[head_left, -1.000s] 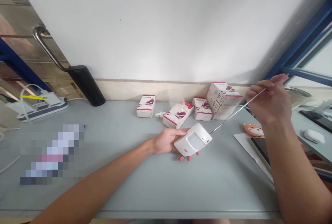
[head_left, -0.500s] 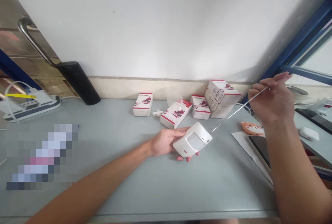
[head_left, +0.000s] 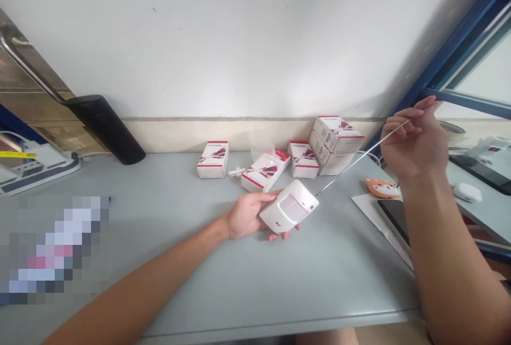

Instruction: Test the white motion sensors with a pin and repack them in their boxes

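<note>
A white motion sensor (head_left: 290, 207) with a translucent window rests tilted in my left hand (head_left: 248, 214), thumb along its near side and fingertips showing below. A tiny red spot (head_left: 303, 204) shows on its face. From its upper right corner a thin metal telescopic antenna (head_left: 359, 159) stretches up to the right, drawn out long. My right hand (head_left: 419, 140) is raised above the table's right side, fingers closed at the antenna's far end; the exact contact is partly hidden.
Behind the sensor stand white-and-red boxes (head_left: 265, 170), some stacked (head_left: 337, 142), and small white plastic parts (head_left: 237, 171). A black bottle (head_left: 106, 129) and power strip (head_left: 40, 172) are left. A phone (head_left: 393, 220), orange animal-faced object (head_left: 382, 188) and earbud case (head_left: 467, 192) lie right.
The camera view has shifted slightly, so most things sit further left. A red spot now shows on the sensor where it was dark. Both hands keep their hold.
</note>
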`<control>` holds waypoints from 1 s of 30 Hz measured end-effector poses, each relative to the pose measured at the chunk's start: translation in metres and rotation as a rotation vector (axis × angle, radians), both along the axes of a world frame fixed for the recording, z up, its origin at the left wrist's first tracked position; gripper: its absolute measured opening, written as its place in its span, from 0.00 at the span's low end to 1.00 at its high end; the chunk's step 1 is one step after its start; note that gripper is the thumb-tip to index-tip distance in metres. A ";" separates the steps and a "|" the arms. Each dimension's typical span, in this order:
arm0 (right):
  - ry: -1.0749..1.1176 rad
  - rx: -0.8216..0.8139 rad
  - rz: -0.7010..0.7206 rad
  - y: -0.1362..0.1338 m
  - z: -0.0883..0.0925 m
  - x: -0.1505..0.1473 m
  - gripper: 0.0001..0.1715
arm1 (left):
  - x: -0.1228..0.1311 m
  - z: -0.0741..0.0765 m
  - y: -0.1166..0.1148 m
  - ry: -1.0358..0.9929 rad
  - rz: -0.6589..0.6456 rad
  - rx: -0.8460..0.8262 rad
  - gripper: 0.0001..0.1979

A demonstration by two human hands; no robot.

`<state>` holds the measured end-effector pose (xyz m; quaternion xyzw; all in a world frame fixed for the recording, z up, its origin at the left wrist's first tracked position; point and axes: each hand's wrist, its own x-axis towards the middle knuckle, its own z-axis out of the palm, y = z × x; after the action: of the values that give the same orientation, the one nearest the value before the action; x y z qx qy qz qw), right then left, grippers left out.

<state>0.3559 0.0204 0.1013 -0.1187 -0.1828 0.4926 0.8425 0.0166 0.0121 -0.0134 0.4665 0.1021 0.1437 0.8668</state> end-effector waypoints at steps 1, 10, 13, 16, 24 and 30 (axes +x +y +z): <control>-0.020 -0.002 -0.007 0.000 0.000 -0.001 0.20 | 0.000 0.000 0.000 0.003 -0.005 -0.005 0.27; -0.431 -0.111 -0.079 0.007 -0.022 -0.057 0.17 | -0.002 -0.001 -0.002 0.008 0.063 -0.087 0.26; -0.586 -0.115 -0.050 0.008 -0.037 -0.082 0.20 | -0.003 0.001 -0.004 0.006 0.110 -0.131 0.27; -0.716 -0.118 -0.048 0.006 -0.050 -0.099 0.23 | -0.003 0.005 -0.006 0.008 0.149 -0.147 0.28; -0.979 -0.126 0.048 -0.007 -0.071 -0.129 0.25 | -0.005 0.018 -0.009 -0.040 0.304 -0.122 0.28; -1.136 -0.132 0.124 -0.016 -0.078 -0.146 0.24 | -0.010 0.040 -0.011 -0.067 0.422 -0.032 0.26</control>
<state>0.2096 0.0043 0.0232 -0.4061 -0.5820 0.4105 0.5726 0.0069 0.0012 0.0269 0.4159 0.1710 0.3359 0.8277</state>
